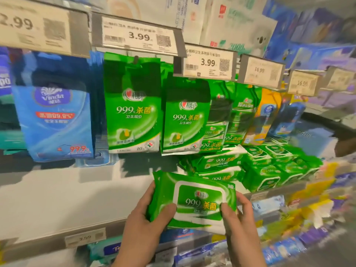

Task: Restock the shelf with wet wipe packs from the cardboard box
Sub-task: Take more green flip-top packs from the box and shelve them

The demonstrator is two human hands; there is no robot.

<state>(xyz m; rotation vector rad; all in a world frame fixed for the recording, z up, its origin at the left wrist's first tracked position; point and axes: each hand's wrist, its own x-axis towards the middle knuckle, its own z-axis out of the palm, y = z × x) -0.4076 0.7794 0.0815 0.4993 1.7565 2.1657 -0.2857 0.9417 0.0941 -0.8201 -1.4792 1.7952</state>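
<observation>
Both hands hold one green wet wipe pack (194, 199) in the lower centre of the frame, above the front edge of the white shelf (57, 199). The left hand (146, 218) grips the pack's left end, thumb curled over the top face, fingers underneath. The right hand (238, 214) grips the right end, thumb on the top face near the printed label.

The pack is a flat, soft, rectangular pouch of glossy plastic film. Its long axis runs left to right across the frame, dipping slightly toward the right. The printed top face, with a white-rimmed rounded lid panel, faces the camera; the text reads upright.

To the right of the held pack, a stack of matching green packs (250, 166) lies flat on the shelf. Above it, smaller green pouches (133, 105) hang upright from pegs in the centre of the frame, beside a blue pouch (54, 116) at the left. Price tags (138, 35) run along the upper shelf edge.
</observation>
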